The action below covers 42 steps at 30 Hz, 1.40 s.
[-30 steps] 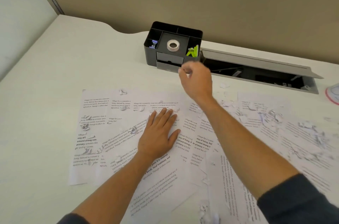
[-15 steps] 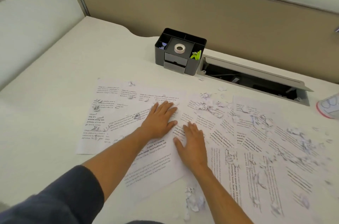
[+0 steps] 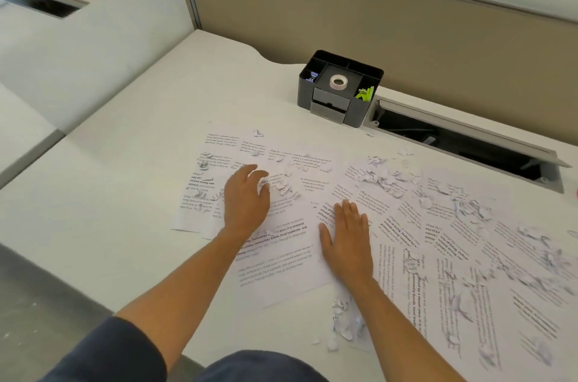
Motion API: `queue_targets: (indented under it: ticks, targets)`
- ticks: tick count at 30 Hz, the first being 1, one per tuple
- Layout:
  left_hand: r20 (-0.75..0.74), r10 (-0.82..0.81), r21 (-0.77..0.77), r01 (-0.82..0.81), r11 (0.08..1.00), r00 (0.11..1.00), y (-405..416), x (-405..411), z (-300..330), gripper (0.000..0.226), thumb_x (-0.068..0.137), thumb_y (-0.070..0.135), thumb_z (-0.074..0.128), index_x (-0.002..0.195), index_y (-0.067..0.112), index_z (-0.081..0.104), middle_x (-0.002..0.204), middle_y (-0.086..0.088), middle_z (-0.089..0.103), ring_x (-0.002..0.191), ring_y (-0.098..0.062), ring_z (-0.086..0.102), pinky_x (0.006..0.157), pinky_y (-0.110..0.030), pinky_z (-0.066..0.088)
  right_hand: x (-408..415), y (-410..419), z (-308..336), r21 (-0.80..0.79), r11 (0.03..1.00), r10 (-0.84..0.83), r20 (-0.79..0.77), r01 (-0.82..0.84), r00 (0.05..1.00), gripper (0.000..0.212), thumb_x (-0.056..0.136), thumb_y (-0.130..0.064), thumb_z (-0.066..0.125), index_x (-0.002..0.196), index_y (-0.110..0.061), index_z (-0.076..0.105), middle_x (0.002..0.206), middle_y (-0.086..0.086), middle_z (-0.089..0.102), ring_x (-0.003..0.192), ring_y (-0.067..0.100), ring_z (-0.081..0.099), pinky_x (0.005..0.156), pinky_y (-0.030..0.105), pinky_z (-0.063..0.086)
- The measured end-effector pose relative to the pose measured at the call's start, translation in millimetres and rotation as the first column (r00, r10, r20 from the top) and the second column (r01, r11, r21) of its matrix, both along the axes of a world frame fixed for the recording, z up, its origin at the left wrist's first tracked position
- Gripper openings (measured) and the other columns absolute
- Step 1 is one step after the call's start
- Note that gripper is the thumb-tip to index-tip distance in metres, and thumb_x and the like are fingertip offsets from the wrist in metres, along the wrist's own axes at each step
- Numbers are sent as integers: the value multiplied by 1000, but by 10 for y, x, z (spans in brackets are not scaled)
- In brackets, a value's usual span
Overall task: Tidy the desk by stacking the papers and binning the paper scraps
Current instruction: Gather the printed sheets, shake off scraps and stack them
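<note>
Head view | your left hand (image 3: pixel 247 203) curled its grip round a paper scrap (image 3: pixel 262 185) | your right hand (image 3: pixel 347 239) lay flat, fingers straight, on the papers (image 3: pixel 281 253) spread across the counter (image 3: pixel 125 168), long edges running away from you

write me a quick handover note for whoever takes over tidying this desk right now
Left hand: fingers curled, gathering paper scraps on the sheets; whether it has a firm grip is unclear.
Right hand: flat, pressing on the printed papers.
Papers lie spread and overlapping across the desk, scraps scattered over them, and a small pile near the front edge.
Done: nothing stacked yet.
Left: collect all scraps, bin them (no bin in view), stack the sheets.
</note>
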<state>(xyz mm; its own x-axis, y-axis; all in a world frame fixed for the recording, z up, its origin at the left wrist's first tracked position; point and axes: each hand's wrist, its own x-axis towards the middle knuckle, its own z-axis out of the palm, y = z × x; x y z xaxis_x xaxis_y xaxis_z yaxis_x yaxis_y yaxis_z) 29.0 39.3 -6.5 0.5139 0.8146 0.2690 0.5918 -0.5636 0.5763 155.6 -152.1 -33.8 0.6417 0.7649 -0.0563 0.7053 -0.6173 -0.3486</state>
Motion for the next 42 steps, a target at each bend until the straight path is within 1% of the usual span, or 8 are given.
queue_targets:
  ticks: [6,12,17,26,30,32,38,42]
  targets:
    - [-268,372,-133,-416,899,889,327,-523,13,54,90,34,60,137,10,48,148,-13,39,142,-30,28,116,-49,18,-9,-2,11,-12,1000,1,6,-1,1000,66,101,-50,25,154,-12,17,163,7,11,151,19,1,123,37,-5]
    - [-491,405,-243,-568,787,771,446,-637,134,87,81,58,66,144,11,29,145,-17,35,135,-36,31,106,-50,29,-9,4,15,-15,1000,6,19,-6,1000,66,101,-50,25,154,-11,18,163,8,11,151,20,2,123,38,-4]
    - [-457,388,-324,-556,766,800,445,-625,205,93,72,53,78,141,14,30,139,-18,35,131,-37,31,98,-53,37,-22,1,6,0,1000,9,28,-9,1000,66,101,-49,26,154,-9,20,162,10,14,151,21,4,123,39,-2]
    - [-120,404,-612,-388,689,907,510,-649,277,101,67,20,89,146,13,27,133,-10,53,120,-32,54,98,-43,46,-19,-11,-17,-3,1000,15,56,-15,998,77,95,-57,11,153,-8,22,162,10,17,151,21,6,123,39,-1]
    - [66,338,-810,-147,567,939,620,-726,331,84,53,18,95,125,12,53,114,-4,69,98,-25,69,83,-42,58,-15,-13,-28,4,1000,12,57,-13,998,76,95,-57,12,153,-8,22,162,10,17,151,21,6,123,40,-1]
    - [88,295,-836,-91,542,951,638,-710,406,61,64,12,90,116,11,58,104,-7,72,88,-26,72,72,-40,59,-13,-12,-34,4,1000,11,52,-11,999,75,96,-56,14,153,-8,22,162,9,17,151,21,5,123,40,-1]
    - [47,377,-841,-166,514,925,699,-673,486,12,82,12,71,93,10,66,95,-15,74,80,-32,71,77,-43,58,-12,-17,-44,19,1000,9,51,-10,999,74,96,-55,15,153,-8,24,162,9,19,151,21,7,123,40,0]
    - [-15,301,-840,-176,514,953,718,-742,455,17,77,-1,74,91,6,67,98,-20,72,80,-34,70,76,-43,58,-10,-20,-49,21,1000,11,47,-12,999,74,96,-56,15,153,-9,23,162,9,17,151,20,5,123,38,-2]
